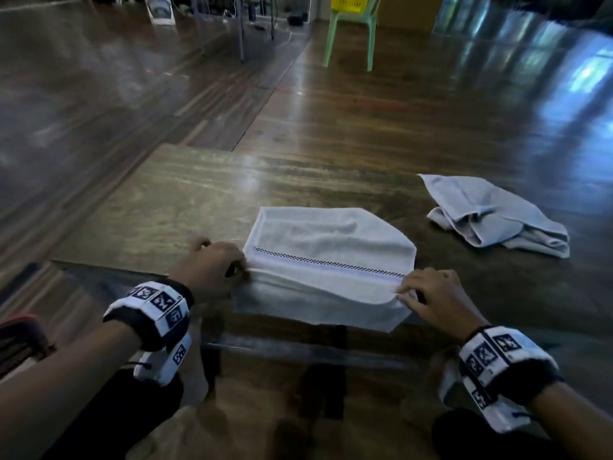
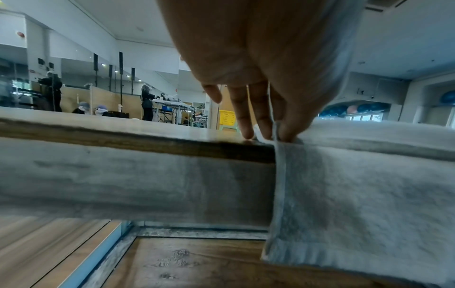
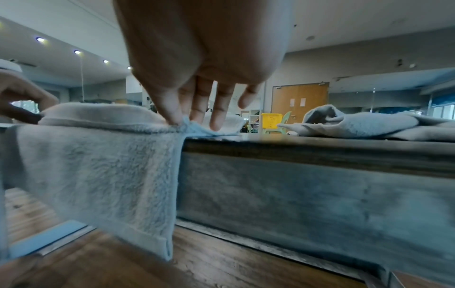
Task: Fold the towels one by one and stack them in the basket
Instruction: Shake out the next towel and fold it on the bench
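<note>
Head view: a white towel (image 1: 328, 257) lies on the wooden counter (image 1: 185, 200), folded over itself, with its near portion hanging over the counter's front edge. A checkered woven band runs across the upper layer, parallel to that edge. The far right corner of the towel is turned in at an angle.

Left hand (image 1: 210, 265) is at the towel's left end, at the counter edge. Left wrist view shows the fingers (image 2: 246, 124) extended downward, tips on the counter and on the towel's hem, with a fold of cloth caught between the thumb side and the fingers. Grip reads as a pinch, though the thumb is largely covered by cloth and its contact cannot be confirmed.

Right hand (image 1: 434, 298) is at the towel's right end, also at the edge. Right wrist view shows thumb and first finger closed on a small tuft of the corner, the remaining fingers (image 3: 221, 117) straight and resting on the cloth.

Second towel (image 1: 494, 215), grey-white, lies crumpled and unfolded on the counter, well apart to the right.

Yellow basket (image 1: 351, 3) sits on a green plastic chair (image 1: 351, 38) across the floor, far from the counter.
</note>
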The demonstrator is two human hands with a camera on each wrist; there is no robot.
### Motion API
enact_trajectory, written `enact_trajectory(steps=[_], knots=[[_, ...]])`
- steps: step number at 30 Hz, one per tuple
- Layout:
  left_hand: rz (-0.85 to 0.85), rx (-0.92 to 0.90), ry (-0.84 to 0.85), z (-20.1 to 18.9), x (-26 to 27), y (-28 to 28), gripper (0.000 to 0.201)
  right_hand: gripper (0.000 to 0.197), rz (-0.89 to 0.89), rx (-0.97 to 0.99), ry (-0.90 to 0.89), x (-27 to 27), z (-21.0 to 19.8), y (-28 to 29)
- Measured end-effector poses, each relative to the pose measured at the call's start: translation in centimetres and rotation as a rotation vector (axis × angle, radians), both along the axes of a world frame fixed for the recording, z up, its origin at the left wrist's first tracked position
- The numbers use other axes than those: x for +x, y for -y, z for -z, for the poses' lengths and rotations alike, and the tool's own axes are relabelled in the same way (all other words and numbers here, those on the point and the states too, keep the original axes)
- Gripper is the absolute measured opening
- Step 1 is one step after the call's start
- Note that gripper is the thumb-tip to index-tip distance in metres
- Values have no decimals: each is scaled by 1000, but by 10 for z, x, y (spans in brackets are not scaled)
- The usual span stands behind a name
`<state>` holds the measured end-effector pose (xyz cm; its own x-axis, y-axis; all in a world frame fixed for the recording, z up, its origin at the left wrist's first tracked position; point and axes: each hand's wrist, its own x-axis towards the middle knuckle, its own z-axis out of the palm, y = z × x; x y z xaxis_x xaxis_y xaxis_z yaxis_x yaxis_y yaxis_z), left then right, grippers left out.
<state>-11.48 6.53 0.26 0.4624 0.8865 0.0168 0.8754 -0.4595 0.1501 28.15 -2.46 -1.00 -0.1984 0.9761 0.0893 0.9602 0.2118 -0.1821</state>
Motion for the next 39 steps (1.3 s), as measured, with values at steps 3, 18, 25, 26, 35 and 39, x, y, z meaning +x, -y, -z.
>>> enact_trajectory(steps=[3, 18, 25, 26, 35, 39], knots=[[-78, -2, 5, 3, 8, -12, 13, 8, 79, 106, 53, -7, 4, -14], [-234, 52, -69, 2, 56, -80, 13, 11, 359, 45, 125, -11, -6, -87], [-209, 11, 56, -10, 40, -71, 14, 9, 356, 104, -14, -2, -14, -77], [-206, 30, 86, -14, 37, -68, 13, 9, 364, 141, -48, 1, -17, -74], [-27, 261, 325, -31, -4, -33, 8, 19, 136, 412, -242, 12, -42, -25], [63, 167, 198, -21, -13, -17, 6, 17, 34, 346, -221, 16, -30, -10]])
